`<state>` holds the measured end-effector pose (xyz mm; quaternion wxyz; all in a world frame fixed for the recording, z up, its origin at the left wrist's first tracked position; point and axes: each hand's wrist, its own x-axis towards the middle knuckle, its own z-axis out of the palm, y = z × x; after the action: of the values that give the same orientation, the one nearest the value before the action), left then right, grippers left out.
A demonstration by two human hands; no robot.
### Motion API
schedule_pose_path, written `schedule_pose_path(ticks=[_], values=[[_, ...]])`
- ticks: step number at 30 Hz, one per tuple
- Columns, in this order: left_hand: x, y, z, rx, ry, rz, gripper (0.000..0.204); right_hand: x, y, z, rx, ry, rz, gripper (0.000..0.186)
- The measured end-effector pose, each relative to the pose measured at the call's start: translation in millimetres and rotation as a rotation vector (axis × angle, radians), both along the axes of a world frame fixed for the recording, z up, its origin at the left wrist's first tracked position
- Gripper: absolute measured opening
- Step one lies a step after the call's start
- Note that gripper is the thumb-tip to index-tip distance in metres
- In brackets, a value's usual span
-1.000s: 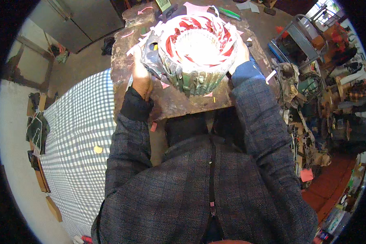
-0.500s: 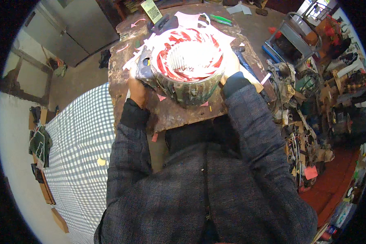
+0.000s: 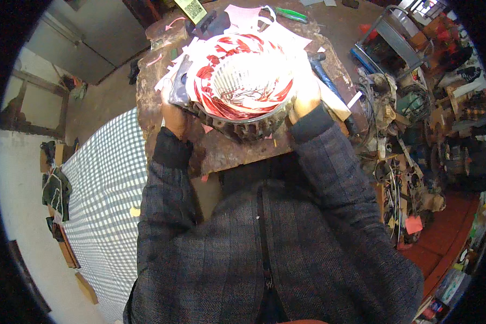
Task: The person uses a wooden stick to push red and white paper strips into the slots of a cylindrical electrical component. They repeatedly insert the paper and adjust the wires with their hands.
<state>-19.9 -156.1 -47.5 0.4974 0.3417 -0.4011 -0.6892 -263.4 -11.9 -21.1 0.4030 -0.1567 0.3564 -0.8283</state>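
Observation:
A round, ribbed metal motor housing [image 3: 248,129] with red and white windings [image 3: 216,102] inside sits on a worn wooden workbench [image 3: 229,151]. My left hand [image 3: 173,113] grips its left side by a dark squared bracket, with the fingers partly behind it. My right hand [image 3: 306,100] holds the right side, brightly lit, its fingertips hidden behind the housing. Pink and white paper scraps [image 3: 243,21] lie around the back. Just right of my right hand are a blue hammer-like tool [image 3: 321,73] and a pale wooden piece [image 3: 332,102].
Green-handled pliers [image 3: 291,15] and a printed card [image 3: 193,8] lie at the bench's back. A metal trolley [image 3: 389,40] and piled machine parts [image 3: 394,173] crowd the right. A checked cloth [image 3: 102,216] covers a surface at left; a metal cabinet [image 3: 92,40] stands behind.
Both hands and the housing have shifted a little left in the view, and the housing's opening is tilted differently, showing more of the inner windings. My grip stays on its sides.

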Motion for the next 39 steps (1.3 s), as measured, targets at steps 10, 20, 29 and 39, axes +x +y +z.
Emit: schedule_pose_path(ticks=[10, 20, 29, 39], values=[[-35.2, -14.3, 8.1, -0.04, 0.452, -0.439, 0.049, -2.6, 44.4, -11.8, 0.154, 0.732, -0.149, 0.038], [-26.9, -18.9, -6.2, 0.015, 0.406, -0.379, 0.047, -10.9, 63.0, -12.7, 0.371, 1.616, -0.276, 0.037], [-17.9, -23.0, 0.0, 0.039, 0.264, -0.265, 0.046, -18.7, 61.0, -9.8, 0.224, 1.385, -0.273, 0.034], [-21.3, 29.6, 213.6, -1.03, -0.179, -0.503, 0.03, -10.3, 84.9, -19.1, 0.381, 1.292, -0.196, 0.041]])
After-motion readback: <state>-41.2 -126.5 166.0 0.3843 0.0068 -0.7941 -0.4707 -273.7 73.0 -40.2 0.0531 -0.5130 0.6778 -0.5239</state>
